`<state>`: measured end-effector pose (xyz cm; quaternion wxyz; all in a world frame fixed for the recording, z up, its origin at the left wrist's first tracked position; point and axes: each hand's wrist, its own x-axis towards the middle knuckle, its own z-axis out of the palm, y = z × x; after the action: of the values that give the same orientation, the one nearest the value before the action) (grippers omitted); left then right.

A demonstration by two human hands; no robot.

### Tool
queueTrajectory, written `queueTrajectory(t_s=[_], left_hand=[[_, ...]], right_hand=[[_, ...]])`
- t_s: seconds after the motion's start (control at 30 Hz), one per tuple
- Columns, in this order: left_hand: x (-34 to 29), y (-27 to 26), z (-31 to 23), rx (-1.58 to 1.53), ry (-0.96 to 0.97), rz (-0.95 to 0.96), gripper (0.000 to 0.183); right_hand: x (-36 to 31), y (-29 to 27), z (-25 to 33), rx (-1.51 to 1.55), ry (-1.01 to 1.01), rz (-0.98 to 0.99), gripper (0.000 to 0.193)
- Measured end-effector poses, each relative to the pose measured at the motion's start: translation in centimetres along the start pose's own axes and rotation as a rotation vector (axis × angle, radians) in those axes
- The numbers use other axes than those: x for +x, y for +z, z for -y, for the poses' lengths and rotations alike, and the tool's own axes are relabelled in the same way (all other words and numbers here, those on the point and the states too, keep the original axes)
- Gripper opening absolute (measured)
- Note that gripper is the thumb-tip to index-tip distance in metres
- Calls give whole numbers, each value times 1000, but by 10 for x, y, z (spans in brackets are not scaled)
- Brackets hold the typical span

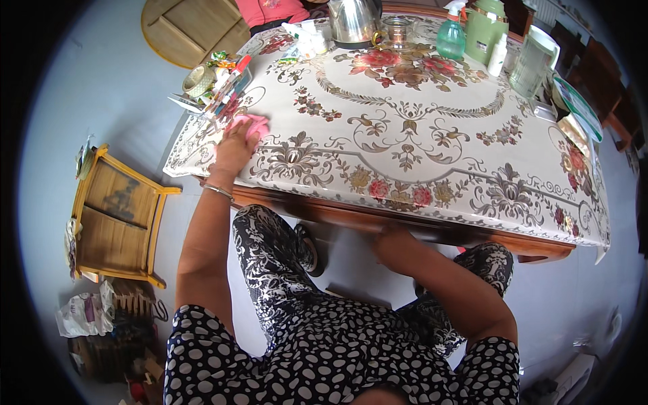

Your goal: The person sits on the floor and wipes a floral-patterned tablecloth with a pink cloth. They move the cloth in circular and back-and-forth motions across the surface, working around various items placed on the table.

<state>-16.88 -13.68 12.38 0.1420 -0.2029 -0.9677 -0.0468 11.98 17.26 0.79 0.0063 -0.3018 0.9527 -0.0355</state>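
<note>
My left hand point(234, 147) rests on a crumpled pink cloth point(254, 125), fingers bent over it. It is near the left edge of the table, on a white tablecloth point(324, 145) with red and brown flower patterns. A bracelet circles that wrist. Below the front edge of the table, above my lap, is my right hand point(397, 244). It looks blurred and its fingers are hard to make out, so I cannot see whether anything is in it.
Beyond the cloth stands a holder of small items with a tape roll point(198, 81). A steel kettle point(354, 23), green spray bottle point(451, 37), green flask point(484, 34) and clear pitcher point(533, 64) line the back. A wooden chair point(118, 209) is left; another person's pink top point(273, 10) shows behind.
</note>
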Motion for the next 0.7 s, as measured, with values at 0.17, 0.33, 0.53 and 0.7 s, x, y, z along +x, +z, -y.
queueTrajectory(t_s=[0.17, 0.33, 0.53, 0.7], left_hand=[[7, 7, -87, -56, 256, -12, 52], [8, 13, -213, -140, 626, -71, 52], [-20, 10, -371, -322, 937, -21, 55], [-50, 3, -477, -541, 1064, 83, 49]], right_hand=[[-1, -15, 11, 9, -2, 71, 15], [-6, -6, 9, 35, -3, 50, 15], [3, -2, 7, 19, 23, 221, 21], [20, 10, -7, 580, 232, -189, 28]])
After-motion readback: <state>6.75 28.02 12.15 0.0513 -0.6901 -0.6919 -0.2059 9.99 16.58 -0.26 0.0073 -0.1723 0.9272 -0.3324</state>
